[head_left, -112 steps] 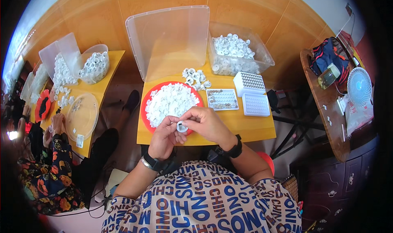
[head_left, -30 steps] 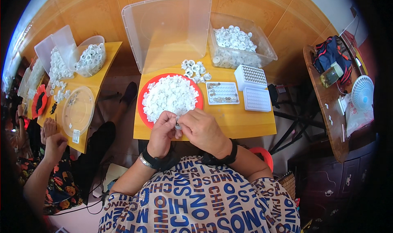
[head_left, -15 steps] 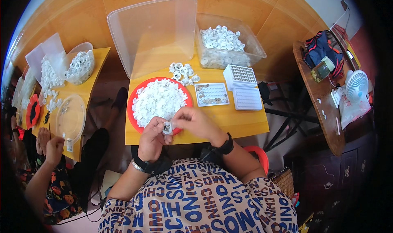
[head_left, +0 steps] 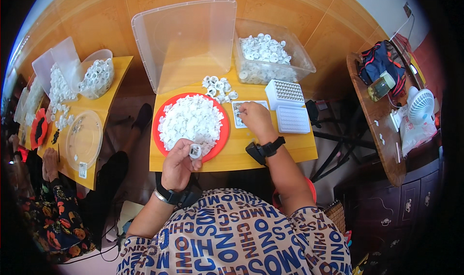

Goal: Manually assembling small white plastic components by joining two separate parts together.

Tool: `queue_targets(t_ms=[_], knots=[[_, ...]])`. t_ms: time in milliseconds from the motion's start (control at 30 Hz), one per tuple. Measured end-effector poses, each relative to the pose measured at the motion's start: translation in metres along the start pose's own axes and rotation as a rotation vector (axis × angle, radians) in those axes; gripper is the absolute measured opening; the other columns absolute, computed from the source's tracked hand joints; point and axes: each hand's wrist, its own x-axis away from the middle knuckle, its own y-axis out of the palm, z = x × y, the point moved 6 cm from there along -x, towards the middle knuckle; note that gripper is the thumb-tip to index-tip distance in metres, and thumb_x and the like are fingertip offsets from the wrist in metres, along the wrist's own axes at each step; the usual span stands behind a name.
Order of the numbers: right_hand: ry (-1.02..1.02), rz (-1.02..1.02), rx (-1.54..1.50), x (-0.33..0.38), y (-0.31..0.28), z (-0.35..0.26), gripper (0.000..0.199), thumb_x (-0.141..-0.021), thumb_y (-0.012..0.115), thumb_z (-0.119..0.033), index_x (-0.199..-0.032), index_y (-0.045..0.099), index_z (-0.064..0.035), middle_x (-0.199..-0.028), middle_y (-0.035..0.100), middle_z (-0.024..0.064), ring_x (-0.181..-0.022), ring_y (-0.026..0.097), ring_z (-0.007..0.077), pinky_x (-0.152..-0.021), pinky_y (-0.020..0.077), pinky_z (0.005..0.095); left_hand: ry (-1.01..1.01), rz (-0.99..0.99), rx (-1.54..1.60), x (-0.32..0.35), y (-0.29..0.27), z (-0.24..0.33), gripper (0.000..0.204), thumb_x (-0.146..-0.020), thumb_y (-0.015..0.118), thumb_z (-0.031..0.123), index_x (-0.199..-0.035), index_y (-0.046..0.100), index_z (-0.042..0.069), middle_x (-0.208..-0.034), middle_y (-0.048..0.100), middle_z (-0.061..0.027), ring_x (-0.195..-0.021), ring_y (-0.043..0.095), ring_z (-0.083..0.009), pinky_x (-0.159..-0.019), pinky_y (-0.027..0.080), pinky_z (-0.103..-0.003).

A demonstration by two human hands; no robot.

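My left hand (head_left: 178,164) pinches a small round white plastic piece (head_left: 195,152) with a dark middle, just off the near edge of a red tray (head_left: 224,135). A heap of small white plastic parts (head_left: 188,120) fills that tray. To its right, my right hand (head_left: 257,119) reaches over a shallow white ribbed tray (head_left: 261,102) that holds small round metallic discs. Its fingertips press together at the tray, and whether a disc is between them is hidden. The hand covers much of that tray.
Loose white round pieces (head_left: 218,88) lie behind the red tray. A clear lid (head_left: 186,43) stands upright near a clear bin (head_left: 302,65) of similar pieces. Stacked white trays (head_left: 284,92) and another white tray (head_left: 293,119) sit at right. A co-worker's hand (head_left: 50,165) rests at the left table.
My right hand has moved from beside the left hand, out to the right and away, onto the ribbed tray. My left hand keeps the white piece. The co-worker's raised forearm has withdrawn.
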Motion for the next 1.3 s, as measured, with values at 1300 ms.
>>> queue_targets(t_ms=[1300], knots=[[-0.422, 0.161, -0.635, 0.081, -0.045, -0.146, 0.011, -0.076, 0.067, 0.003, -0.082, 0.060, -0.0033, -0.075, 0.061, 0.0101, -0.069, 0.061, 0.0279, -0.060, 0.0479, 0.0343, 0.057, -0.001, -0.040, 0.004, 0.023, 0.007, 0.014, -0.097, 0.047, 0.020, -0.100, 0.049, 0.006, -0.082, 0.059, -0.0062, -0.068, 0.055, -0.0127, -0.066, 0.045, -0.025]])
